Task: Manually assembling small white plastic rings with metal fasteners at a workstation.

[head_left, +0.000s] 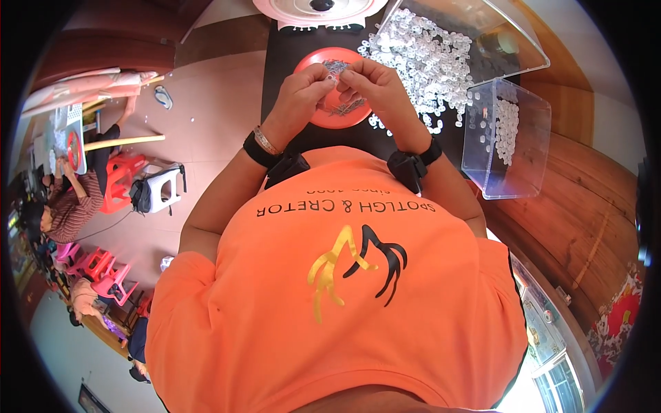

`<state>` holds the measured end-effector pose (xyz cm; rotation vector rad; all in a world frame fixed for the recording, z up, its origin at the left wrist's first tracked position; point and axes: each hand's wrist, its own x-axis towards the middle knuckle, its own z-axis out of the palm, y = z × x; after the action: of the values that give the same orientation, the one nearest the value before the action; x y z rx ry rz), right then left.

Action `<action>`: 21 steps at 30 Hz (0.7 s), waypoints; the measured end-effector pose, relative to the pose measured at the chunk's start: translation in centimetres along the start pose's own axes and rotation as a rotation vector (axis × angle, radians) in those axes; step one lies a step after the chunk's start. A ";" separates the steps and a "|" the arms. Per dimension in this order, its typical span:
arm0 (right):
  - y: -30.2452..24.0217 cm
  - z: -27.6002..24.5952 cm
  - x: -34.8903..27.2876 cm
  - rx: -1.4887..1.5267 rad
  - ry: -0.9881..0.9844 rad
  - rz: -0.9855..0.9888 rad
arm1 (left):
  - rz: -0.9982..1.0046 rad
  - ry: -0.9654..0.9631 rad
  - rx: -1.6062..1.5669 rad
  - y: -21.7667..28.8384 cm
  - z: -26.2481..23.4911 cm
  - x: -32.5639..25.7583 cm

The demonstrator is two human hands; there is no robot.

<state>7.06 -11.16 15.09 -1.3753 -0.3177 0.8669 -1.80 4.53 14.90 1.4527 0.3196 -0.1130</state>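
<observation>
Orange shirt (344, 310) nearest; left hand (301, 93) and right hand (375, 86) pinched one tiny white piece (335, 78) together — orientation unreadable — above red plate (311, 65); white pieces (427, 58) crowded right, counter (282, 48) edge left.

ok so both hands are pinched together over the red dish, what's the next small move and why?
Probably finish joining the tiny piece pinched between the left hand and right hand, then drop it aside. Both sets of fingers meet on it just above the red dish of small metal bits, with a heap of white plastic rings and a clear box to the right. What the piece is, I can't tell.
</observation>
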 end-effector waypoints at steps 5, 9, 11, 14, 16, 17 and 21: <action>0.3 0.1 0.1 -0.021 -0.071 -0.005 | -0.006 -0.005 0.006 0.3 0.2 -0.2; 0.8 -0.2 0.2 -0.040 -0.074 -0.016 | 0.008 -0.011 0.038 0.1 0.1 -0.2; 0.7 -0.2 0.1 -0.070 -0.070 -0.032 | 0.016 -0.023 0.045 0.1 0.1 -0.3; 0.7 -0.2 -0.2 -0.068 -0.086 -0.037 | 0.032 -0.031 0.073 0.1 0.2 -0.3; 0.5 -0.2 -0.4 -0.089 -0.093 -0.044 | 0.052 -0.048 0.108 -0.4 -0.2 -0.1; 0.4 -0.3 -0.5 -0.108 -0.100 -0.050 | 0.071 -0.066 0.145 -0.5 -0.2 -0.1; 0.4 -0.4 -0.6 -0.088 -0.071 -0.032 | 0.066 -0.073 0.181 -0.1 0.0 -0.2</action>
<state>6.77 -11.92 14.80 -1.4185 -0.4359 0.8855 -2.01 4.49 14.83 1.6326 0.2054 -0.1439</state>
